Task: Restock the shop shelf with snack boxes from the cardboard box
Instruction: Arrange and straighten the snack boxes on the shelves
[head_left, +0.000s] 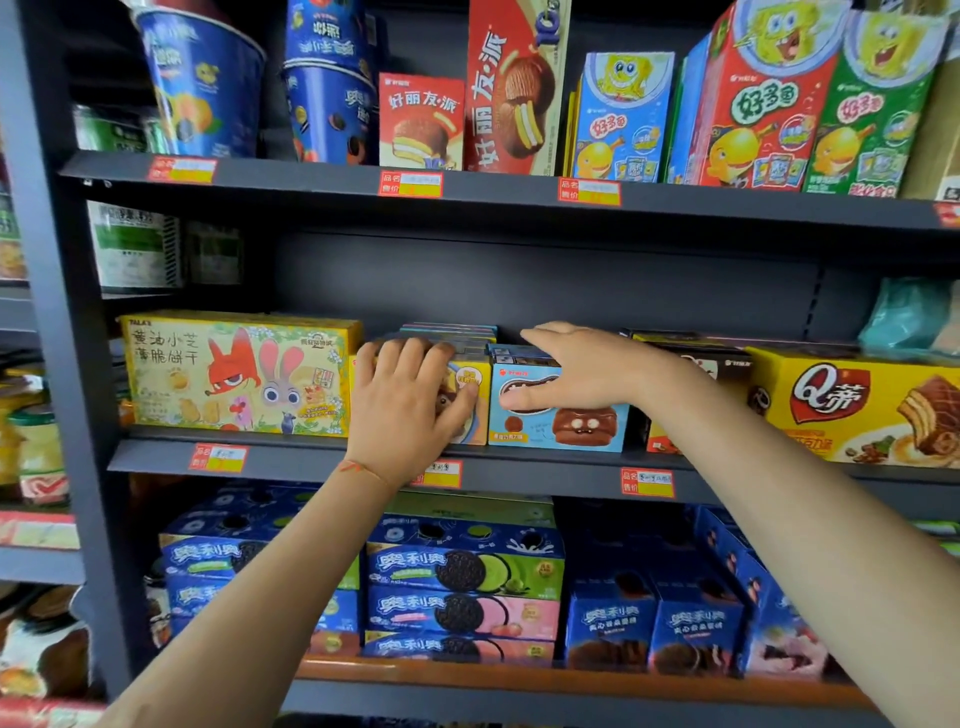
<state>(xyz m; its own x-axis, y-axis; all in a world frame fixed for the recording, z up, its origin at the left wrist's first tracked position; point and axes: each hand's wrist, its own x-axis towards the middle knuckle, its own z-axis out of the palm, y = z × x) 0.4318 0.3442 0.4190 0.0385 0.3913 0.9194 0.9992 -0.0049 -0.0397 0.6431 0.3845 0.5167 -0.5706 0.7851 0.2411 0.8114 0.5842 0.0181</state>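
On the middle shelf (322, 460) stand a small yellow snack box (475, 410) and, right of it, a light blue snack box (566, 426) with a brown cake picture. My left hand (408, 400) covers the yellow box's front, fingers curled over its top edge and thumb at its right side. My right hand (576, 371) lies over the blue box's top, fingers straight and reaching back, thumb across the front. More flat boxes (449, 331) are stacked behind them. The cardboard box is out of view.
A large yellow biscuit box (234, 371) stands left of my hands, a yellow cake box (852, 405) to the right. The back of the middle shelf is dark, open space. Blue cookie boxes (462, 571) fill the shelf below; red, blue and green boxes line the shelf above.
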